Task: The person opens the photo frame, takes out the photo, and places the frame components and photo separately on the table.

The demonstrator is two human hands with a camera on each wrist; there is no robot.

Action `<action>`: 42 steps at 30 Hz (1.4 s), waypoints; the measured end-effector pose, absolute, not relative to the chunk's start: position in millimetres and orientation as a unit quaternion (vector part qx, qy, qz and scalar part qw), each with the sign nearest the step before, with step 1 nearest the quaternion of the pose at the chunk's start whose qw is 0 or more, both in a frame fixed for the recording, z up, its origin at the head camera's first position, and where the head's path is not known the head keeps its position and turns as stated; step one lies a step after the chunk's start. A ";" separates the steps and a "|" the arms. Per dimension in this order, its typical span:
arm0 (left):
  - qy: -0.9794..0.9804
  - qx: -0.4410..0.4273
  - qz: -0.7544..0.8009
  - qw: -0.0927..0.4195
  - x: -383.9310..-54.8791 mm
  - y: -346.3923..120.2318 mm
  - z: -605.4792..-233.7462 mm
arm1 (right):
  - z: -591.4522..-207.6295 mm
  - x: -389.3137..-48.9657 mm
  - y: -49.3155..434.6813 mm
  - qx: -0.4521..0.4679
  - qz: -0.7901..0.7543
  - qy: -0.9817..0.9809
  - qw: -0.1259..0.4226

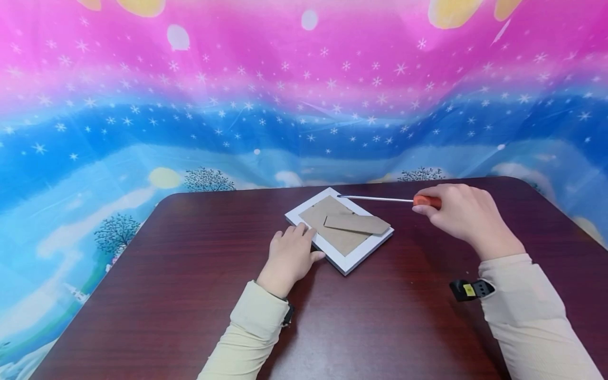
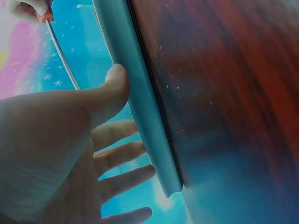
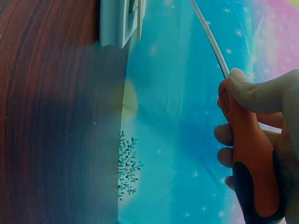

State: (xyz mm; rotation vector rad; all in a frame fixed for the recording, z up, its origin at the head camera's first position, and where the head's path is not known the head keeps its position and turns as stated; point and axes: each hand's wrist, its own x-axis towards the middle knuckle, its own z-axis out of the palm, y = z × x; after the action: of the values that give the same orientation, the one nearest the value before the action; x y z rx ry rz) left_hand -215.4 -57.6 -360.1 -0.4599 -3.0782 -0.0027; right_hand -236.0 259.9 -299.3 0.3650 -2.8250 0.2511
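Note:
A white picture frame [image 1: 346,262] lies face down on the table, its brown backing board [image 1: 318,214] and folding stand [image 1: 357,224] uppermost. My left hand [image 1: 291,257] rests against the frame's near left side; in the left wrist view the thumb [image 2: 117,80] touches the frame edge [image 2: 135,88] and the other fingers are spread, fairly straight. My right hand [image 1: 463,214] grips the orange and black handle of a screwdriver [image 3: 254,158]. Its long metal shaft [image 1: 380,198] points left, with the tip over the frame's far corner; whether the tip touches is unclear.
The dark reddish wooden table [image 1: 190,295] has its far edge just behind the frame. A pink and blue cloth with snowflakes [image 1: 294,105] hangs behind the table. A black strap with a device [image 1: 470,290] sits on the right wrist.

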 end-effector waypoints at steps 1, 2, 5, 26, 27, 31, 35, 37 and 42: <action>-0.989 -0.149 0.001 0.019 -215.4 -57.4 -360.2 | -299.3 -236.0 259.7 0.126 0.087 -0.978 0.140; -0.988 -0.151 0.001 0.024 -215.4 -57.3 -360.7 | -299.2 -236.0 259.5 0.125 0.087 -0.979 0.139; -0.987 -0.157 -0.002 0.043 -215.7 -57.4 -361.6 | -298.6 -236.1 259.4 0.122 0.086 -0.979 0.136; -0.982 -0.175 -0.004 0.073 -210.7 -53.6 -361.9 | -298.9 -236.3 257.9 0.119 0.085 -0.980 0.132; -0.982 -0.175 -0.002 0.072 -210.1 -52.9 -362.0 | -299.0 -236.1 257.9 0.121 0.085 -0.980 0.134; -0.982 -0.176 0.013 0.069 -207.7 -48.4 -362.1 | -299.4 -235.5 257.6 0.124 0.085 -0.979 0.137; -0.981 -0.177 0.035 0.072 -205.4 -42.8 -361.5 | -299.6 -235.5 257.2 0.125 0.084 -0.979 0.141; -0.981 -0.177 0.040 0.072 -204.7 -40.6 -361.1 | -299.7 -235.7 257.2 0.125 0.084 -0.978 0.142; -0.983 -0.177 0.015 0.056 -207.2 -42.2 -359.7 | -299.4 -236.1 257.0 0.126 0.085 -0.978 0.145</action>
State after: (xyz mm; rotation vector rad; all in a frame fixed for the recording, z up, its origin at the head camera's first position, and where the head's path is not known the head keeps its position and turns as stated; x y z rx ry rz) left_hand -207.2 -42.2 -359.7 -0.5357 -2.9819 0.0457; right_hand -236.1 257.0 -299.4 0.3618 -2.8175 0.2457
